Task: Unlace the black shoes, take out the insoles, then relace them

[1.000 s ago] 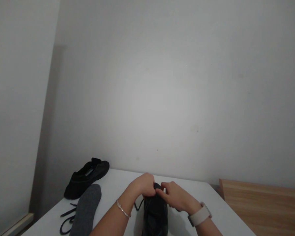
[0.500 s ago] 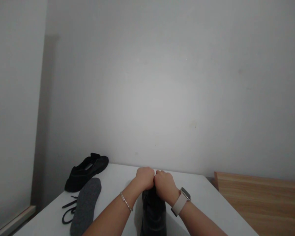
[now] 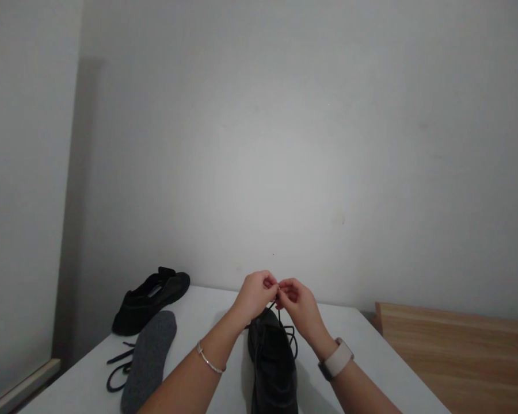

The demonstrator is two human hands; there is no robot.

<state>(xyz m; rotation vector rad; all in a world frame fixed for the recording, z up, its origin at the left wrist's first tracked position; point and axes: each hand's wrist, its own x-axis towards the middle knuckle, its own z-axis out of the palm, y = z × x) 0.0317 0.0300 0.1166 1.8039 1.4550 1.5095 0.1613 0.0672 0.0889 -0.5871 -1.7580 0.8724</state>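
Observation:
A black shoe [image 3: 273, 362] stands on the white table [image 3: 207, 322] right in front of me, toe pointing away. Its black lace [image 3: 290, 333] rises from the far end of the shoe. My left hand [image 3: 255, 294] and my right hand [image 3: 297, 303] meet just above the shoe's far end, fingertips pinched together on the lace. A thin bracelet sits on my left wrist and a watch with a pale strap on my right.
A second black shoe [image 3: 150, 300] lies at the table's far left corner. A grey insole [image 3: 150, 359] and a loose black lace [image 3: 117, 368] lie to the left. A wooden surface [image 3: 457, 356] adjoins the table on the right. A plain wall stands close behind.
My hands were pressed as fists against the shoe's far end; now they have lifted a little and pinch the lace, which shows as loops beside the shoe.

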